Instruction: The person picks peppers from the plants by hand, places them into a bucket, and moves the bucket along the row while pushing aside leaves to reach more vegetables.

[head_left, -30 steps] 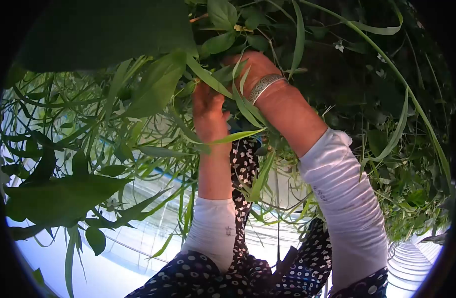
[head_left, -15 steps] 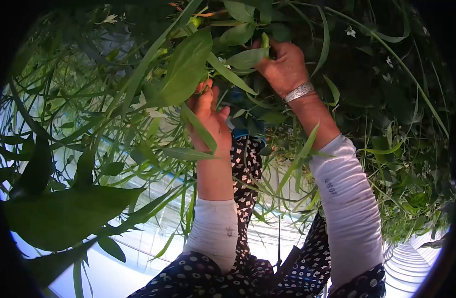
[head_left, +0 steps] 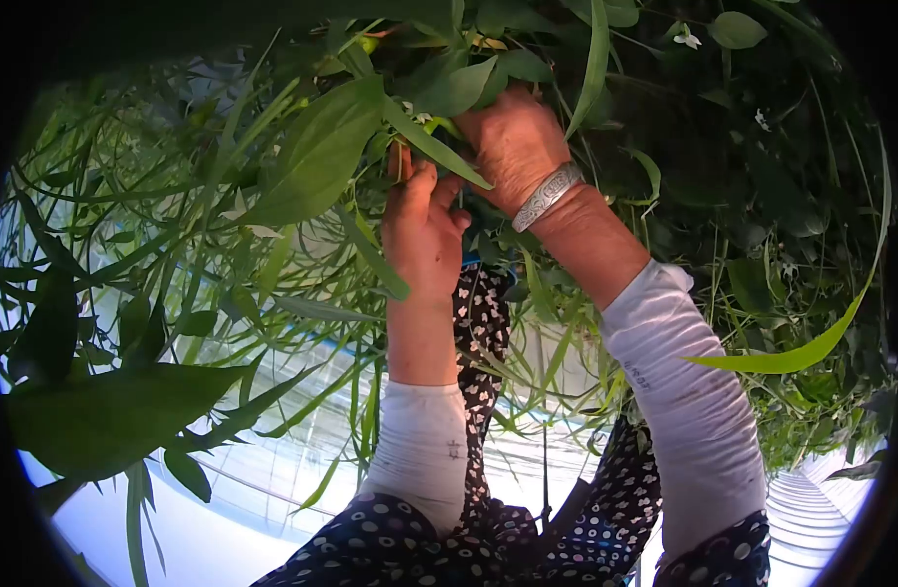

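Note:
My left hand (head_left: 425,230) is raised palm inward among leafy stems. Its fingers are curled and partly covered by a long leaf (head_left: 431,145); whatever they hold is hidden. Close beside it, my right hand (head_left: 516,147), with a silver bracelet (head_left: 548,197) at the wrist, bends in toward the left. Foliage covers its fingertips, which look curled, and what lies in them cannot be made out. A broad green leaf (head_left: 322,147) hangs to the left of both hands. Some pale yellow-green plant part (head_left: 439,125) shows between the leaves just above the fingers.
Dense plants with narrow leaves (head_left: 302,264) surround my arms. A large dark leaf (head_left: 116,416) hangs at lower left, and a long bright blade (head_left: 791,360) crosses at right. Small white flowers (head_left: 687,39) dot the upper right. Pale sheeting (head_left: 273,489) lies behind the plants.
My right hand has moved left and turned inward, close to my left hand. The slim green pepper seen at its fingers earlier is out of sight. My left hand has shifted slightly right.

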Demonstrator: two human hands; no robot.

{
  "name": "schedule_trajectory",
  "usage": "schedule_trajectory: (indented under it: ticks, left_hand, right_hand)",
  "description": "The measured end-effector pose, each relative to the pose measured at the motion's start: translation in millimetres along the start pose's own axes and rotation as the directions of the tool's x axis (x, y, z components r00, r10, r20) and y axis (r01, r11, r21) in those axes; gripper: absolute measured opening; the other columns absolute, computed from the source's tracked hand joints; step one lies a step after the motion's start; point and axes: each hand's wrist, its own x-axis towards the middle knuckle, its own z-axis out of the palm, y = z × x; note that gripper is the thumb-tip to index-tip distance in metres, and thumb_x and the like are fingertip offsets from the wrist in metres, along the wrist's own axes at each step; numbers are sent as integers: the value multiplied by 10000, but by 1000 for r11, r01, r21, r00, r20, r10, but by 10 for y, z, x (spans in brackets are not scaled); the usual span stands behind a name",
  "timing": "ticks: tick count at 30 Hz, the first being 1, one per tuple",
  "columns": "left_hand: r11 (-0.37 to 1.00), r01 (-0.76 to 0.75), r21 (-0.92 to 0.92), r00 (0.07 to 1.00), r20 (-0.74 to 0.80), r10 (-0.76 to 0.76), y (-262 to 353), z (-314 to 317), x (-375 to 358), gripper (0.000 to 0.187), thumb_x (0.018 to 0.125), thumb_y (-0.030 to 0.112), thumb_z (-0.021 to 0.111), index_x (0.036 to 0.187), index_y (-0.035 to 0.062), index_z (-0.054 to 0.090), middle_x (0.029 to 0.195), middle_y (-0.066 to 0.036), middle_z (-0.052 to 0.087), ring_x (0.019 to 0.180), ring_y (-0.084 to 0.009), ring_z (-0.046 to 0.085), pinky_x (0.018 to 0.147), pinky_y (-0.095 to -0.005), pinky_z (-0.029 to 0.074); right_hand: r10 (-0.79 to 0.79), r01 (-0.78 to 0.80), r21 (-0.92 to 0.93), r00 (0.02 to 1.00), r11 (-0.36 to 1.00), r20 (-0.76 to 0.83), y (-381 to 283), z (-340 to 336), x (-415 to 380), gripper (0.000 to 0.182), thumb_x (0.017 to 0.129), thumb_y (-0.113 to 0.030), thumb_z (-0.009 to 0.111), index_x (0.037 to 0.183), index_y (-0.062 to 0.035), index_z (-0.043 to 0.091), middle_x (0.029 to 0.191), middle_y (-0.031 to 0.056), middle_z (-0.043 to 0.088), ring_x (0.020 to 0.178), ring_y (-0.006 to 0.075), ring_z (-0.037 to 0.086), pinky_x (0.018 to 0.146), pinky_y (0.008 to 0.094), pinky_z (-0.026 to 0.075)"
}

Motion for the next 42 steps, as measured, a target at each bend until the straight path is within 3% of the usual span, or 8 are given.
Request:
schedule_trajectory:
  ticks: [10,16,20,29,33,34,36,42]
  left_hand:
    - [984,-104,147,981,-145,126,76,12,-41,435,833,352,531,1219,159,475,1056,39,569,893,-81,525,639,-263,367]
    - [967,-135,218,925,-323,202,196,89,-134,407,854,302,541,1203,95,503,1151,-47,552,918,-150,548,634,-258,375]
    - [965,-160,208,939,-268,214,191,91,-111,439,840,320,554,1217,101,497,1178,-47,537,911,-141,544,593,-235,336]
    - [984,-169,47,924,-340,175,173,161,-176,327,804,222,624,1105,137,526,1006,1,612,814,-100,572,508,-179,324]
    - [988,-152,17,929,-339,149,164,166,-173,351,800,222,630,1120,147,508,986,27,605,837,-103,574,501,-178,353]
    - [987,-158,7,933,-325,152,163,157,-171,351,800,222,630,1120,147,508,986,27,605,837,-103,574,501,-178,353]
    - [989,-146,10,923,-360,139,164,218,-154,372,798,233,633,1135,156,497,1008,33,602,852,-102,575,528,-195,364]
    - [989,-121,88,924,-353,145,101,55,-195,508,789,356,568,1249,161,481,1092,47,525,985,-115,484,675,-270,318]
  right_hand:
    - [-10,-46,93,846,995,532,-43,-16,452,343,675,-385,627,810,-71,660,809,145,642,808,321,615,711,372,505]
    - [-258,33,373,777,927,574,70,-24,382,527,669,-378,606,1117,-103,563,1063,143,605,975,298,573,851,348,451]
    - [-135,-244,405,691,881,710,-57,-4,320,572,669,-370,641,1146,-75,529,1078,162,588,1029,313,549,887,355,433]
    - [4,-198,324,859,925,512,190,446,197,533,734,-417,615,1148,-94,524,1093,144,577,1002,301,551,873,334,433]
    - [-169,-287,824,895,488,412,285,277,197,543,699,-424,607,1096,-53,592,1124,153,581,1050,276,543,918,325,395]
    - [-228,-156,760,899,631,374,323,226,223,518,719,-409,591,1095,-53,593,1134,157,575,1054,267,539,925,321,385]
    - [26,-487,835,867,257,498,306,648,192,557,715,-433,595,1116,-47,581,1147,155,567,1068,279,524,937,314,368]
    - [33,-370,778,911,508,411,196,422,67,445,743,-319,601,1082,-31,580,1037,140,596,955,231,562,850,320,418]
